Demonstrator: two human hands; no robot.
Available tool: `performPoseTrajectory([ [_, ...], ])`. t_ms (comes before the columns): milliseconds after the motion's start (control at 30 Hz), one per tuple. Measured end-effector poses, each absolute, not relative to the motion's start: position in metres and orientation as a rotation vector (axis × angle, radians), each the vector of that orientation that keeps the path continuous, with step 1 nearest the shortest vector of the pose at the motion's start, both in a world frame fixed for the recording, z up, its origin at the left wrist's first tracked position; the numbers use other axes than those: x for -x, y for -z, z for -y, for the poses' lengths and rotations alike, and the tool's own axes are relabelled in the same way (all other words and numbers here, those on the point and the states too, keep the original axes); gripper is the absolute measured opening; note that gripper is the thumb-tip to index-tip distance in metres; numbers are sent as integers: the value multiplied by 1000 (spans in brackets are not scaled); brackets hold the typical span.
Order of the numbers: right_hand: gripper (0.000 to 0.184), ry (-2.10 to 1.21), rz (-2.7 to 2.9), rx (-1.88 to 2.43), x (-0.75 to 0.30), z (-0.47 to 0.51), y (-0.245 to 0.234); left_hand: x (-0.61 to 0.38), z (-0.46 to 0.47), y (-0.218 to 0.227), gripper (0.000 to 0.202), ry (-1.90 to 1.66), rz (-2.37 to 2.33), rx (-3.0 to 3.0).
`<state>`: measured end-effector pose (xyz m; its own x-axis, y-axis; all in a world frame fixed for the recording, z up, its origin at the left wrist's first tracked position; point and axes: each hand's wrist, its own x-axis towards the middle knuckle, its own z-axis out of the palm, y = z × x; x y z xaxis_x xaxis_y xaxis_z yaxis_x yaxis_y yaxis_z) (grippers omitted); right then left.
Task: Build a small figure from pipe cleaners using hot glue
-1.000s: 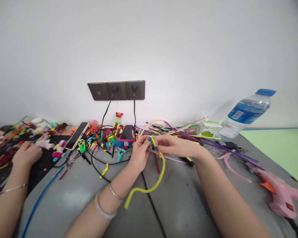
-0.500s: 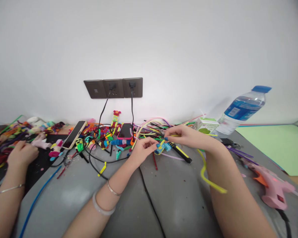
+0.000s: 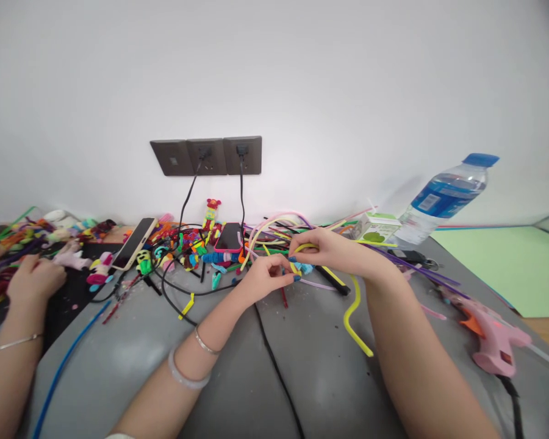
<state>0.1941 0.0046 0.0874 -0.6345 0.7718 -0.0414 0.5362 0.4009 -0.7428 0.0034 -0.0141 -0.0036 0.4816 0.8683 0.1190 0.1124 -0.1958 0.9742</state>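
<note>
My left hand is closed, thumb and fingers pinching a small light-blue and yellow pipe-cleaner piece, most of it hidden by the fingers. Above and to the right, my right hand is bent down, its fingertips pinching a yellow pipe cleaner where it meets that piece. The yellow strand loops under my right hand, and its wavy free end hangs over the table beside my right wrist. Both hands' fingertips nearly touch. A black-and-yellow tool lies just behind them.
Loose pipe cleaners, small fuzzy figures and a phone lie along the wall. At right are a drink carton, a tilted water bottle and a pink glue gun. Black cables cross the table. A co-worker's hand is at left.
My right hand has moved slightly left, closer to my left fingertips. The yellow pipe cleaner's free end has swung left and the blue piece is now more covered. The view shifted slightly.
</note>
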Motion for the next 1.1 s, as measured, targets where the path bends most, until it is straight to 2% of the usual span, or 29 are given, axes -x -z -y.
performPoseTrajectory([
  [333, 19, -990, 2219, 1104, -192, -11, -79, -8, 16, -7, 34, -1013, -810, -1266],
  [500, 17, -987, 2175, 1081, -193, -9, -82, -8, 15, -12, 32, -1133, -855, -1055],
  [700, 16, -1345, 2114, 1008, -183, -8, -76, -10, 15, -13, 33, -1253, -785, -884],
  [900, 24, -1607, 2054, 926, -174, -8, -71, -8, 16, -12, 36, -1272, -739, -843],
  [1000, 27, -1502, 2077, 973, -182, -12, -72, -4, 13, -8, 33, -1237, -807, -949],
  [1100, 31, -1319, 2118, 1050, -194, -14, -77, -1, 10, -5, 39, -1136, -819, -1009],
])
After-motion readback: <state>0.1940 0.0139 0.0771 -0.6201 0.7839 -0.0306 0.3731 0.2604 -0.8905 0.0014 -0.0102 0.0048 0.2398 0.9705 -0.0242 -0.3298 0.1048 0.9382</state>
